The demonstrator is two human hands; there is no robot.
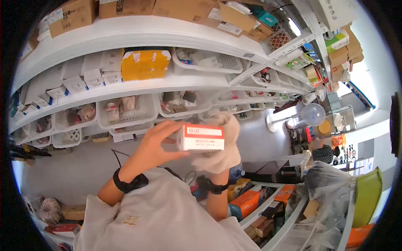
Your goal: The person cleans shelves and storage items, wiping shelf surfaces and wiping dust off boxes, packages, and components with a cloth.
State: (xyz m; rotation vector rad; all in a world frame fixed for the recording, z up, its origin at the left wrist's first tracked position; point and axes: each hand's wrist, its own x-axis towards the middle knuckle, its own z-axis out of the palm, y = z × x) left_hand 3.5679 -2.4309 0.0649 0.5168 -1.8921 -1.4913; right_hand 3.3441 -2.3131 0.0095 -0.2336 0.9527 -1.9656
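My left hand [153,144] is closed on the left end of a small red and white box [204,144], thumb below and fingers above. The box is held up in front of my chest, its printed long side facing me. Behind it and to the right, a beige cloth [228,144] is bunched around my right hand, which appears to grip it. The cloth and box hide the right fingers. The cloth is against or just behind the box; I cannot tell whether they touch. Both wrists carry black bands.
White shelves [176,35] run across ahead, holding cardboard boxes [176,10], a yellow taped box [145,65] and white plastic baskets [127,115] of small goods. At lower right, a rack holds an orange box [245,205]. A standing fan [312,115] is farther right.
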